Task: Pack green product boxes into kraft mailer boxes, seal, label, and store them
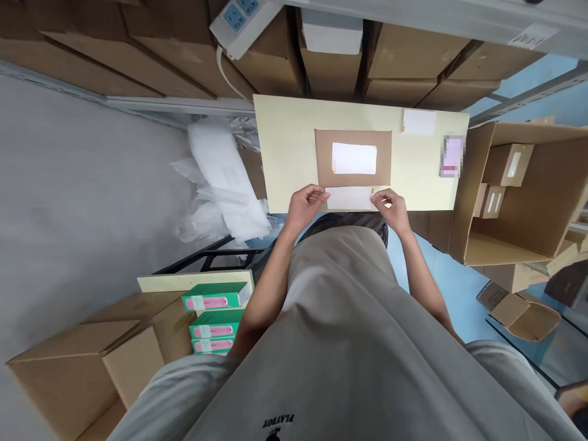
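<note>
Near the front edge of the pale yellow board [285, 153], a flat white rectangle [349, 198], like a paper slip, lies between my hands. My left hand [303, 207] is closed in a pinch at its left end. At the other end, by a small yellow-orange mark, the thumb and fingers of my right hand [394, 210] are pinched together on it. Just beyond it is a flat brown cardboard piece [324, 156], bearing a stack of similar white slips [354, 159]. Whether the slip touches the cardboard, I cannot tell.
A white slip [420, 121] and a purple phone-like item [452, 156] lie at the board's right. An open carton [509, 248] stands beyond. Boxes and a power strip [236, 24] line the back. White plastic wrap [225, 177] and green boxes [215, 300] are left.
</note>
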